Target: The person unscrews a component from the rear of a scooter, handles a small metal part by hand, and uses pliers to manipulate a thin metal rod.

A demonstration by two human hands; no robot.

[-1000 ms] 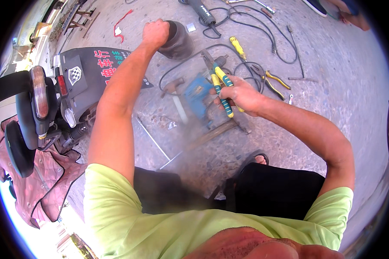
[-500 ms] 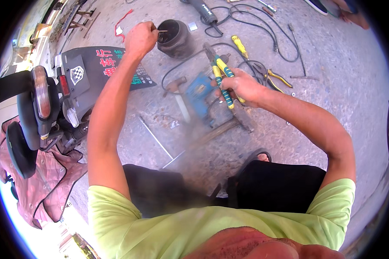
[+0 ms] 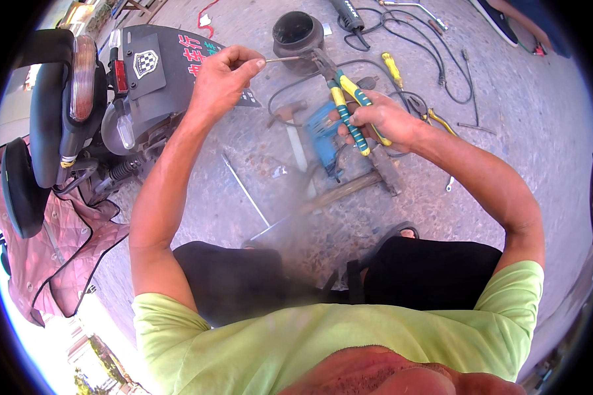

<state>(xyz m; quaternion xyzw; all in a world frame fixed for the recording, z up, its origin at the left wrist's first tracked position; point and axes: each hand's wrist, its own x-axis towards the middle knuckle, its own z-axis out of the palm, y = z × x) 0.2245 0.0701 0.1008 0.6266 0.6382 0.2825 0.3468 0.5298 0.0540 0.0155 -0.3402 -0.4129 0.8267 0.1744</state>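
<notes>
My left hand (image 3: pixel 219 84) pinches the end of a thin rod (image 3: pixel 280 60) between thumb and fingers. The rod runs level to the right, in front of a dark round pot (image 3: pixel 298 50) standing on the ground. My right hand (image 3: pixel 387 120) grips large pliers (image 3: pixel 351 105) with yellow and green striped handles. Their jaws point up and left, at the far end of the rod; whether they close on it, I cannot make out. Below the right hand lie a blue tool (image 3: pixel 323 139) and a hammer (image 3: pixel 390 172) with a wooden handle.
A motorbike's rear (image 3: pixel 115 99) stands at left, above a pink quilted cloth (image 3: pixel 62 243). A second hammer (image 3: pixel 295 141), a T-handled rod (image 3: pixel 244 187), a yellow screwdriver (image 3: pixel 392 69) and a corded power tool (image 3: pixel 348 18) lie around. Another person's foot (image 3: pixel 497 23) shows at top right.
My left hand has drawn the rod out from over the pot's mouth, down to the pot's near side. The pliers' jaws now meet its far end. The whole view has shifted somewhat.
</notes>
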